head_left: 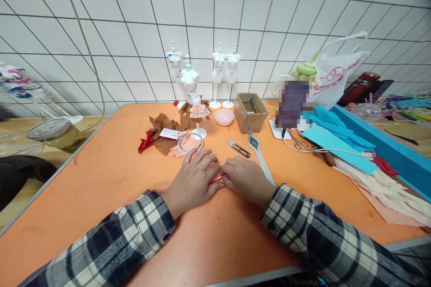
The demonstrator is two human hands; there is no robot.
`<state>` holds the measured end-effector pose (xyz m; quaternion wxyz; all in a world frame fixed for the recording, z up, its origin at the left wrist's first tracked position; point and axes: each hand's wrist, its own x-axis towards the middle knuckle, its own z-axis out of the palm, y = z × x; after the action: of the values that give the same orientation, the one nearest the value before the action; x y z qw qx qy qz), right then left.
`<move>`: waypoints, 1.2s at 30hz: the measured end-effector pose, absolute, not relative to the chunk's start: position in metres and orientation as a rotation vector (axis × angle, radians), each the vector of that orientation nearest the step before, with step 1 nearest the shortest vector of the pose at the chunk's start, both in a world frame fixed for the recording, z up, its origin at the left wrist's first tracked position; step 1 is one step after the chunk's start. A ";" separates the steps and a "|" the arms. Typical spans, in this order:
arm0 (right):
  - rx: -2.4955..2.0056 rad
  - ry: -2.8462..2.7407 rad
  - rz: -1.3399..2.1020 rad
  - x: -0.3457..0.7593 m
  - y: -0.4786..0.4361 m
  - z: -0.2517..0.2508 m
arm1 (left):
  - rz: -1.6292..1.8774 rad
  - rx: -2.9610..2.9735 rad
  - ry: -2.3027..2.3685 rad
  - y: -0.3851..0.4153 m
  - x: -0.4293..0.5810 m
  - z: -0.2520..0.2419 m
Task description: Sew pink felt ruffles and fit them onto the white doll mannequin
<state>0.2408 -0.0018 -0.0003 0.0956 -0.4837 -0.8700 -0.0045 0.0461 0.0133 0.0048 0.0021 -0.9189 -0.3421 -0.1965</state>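
Grip, left hand: the left hand (193,183) bends its fingers over a piece of pink cloth (216,177), thumb and forefinger a little apart; whether they pinch it cannot be told.
Grip, right hand: the right hand (245,178) draws its fingertips together on the cloth's right end.
Pink cloth: the small piece sits between the two hands, just above the orange surface (97,179), mostly hidden by fingers.
Sleeves: black-and-white plaid cuffs (136,226) frame both wrists.
Snips: a pair of thread snips (243,150) lies just beyond the right hand, beside a grey strip (263,158).
Metal rings: thin silvery rings (178,145) rest on more pink fabric near the left hand, next to a red-and-white packet (169,134) and crumpled brown cloth (164,123).
Mannequins: four small white dress forms (190,80) stand toward the tiled wall (198,4), the front one with a pink ruffle (199,111).
Containers: a pink bowl (224,120) sits near an open cardboard box (249,122).
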 end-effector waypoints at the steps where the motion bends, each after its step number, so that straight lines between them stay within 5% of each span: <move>1: -1.428 -2.574 -0.035 0.240 -0.003 0.000 | -0.615 -2.862 -1.085 0.012 0.047 0.004; 12: -1.365 -2.600 -0.095 0.238 -0.006 0.000 | -0.648 -2.851 -1.192 0.013 0.049 0.001; 23: -1.199 -2.427 0.474 0.259 0.009 0.002 | -0.682 -2.872 -1.065 0.022 0.038 0.003; 36: -1.386 -2.047 0.421 0.279 0.027 0.005 | -0.860 -3.005 -1.273 0.023 0.041 0.000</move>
<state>0.2785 0.0266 0.0053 0.3118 -0.5251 -0.7757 0.1595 0.0406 0.0229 -0.0001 -0.1164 -0.8844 -0.3745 -0.2531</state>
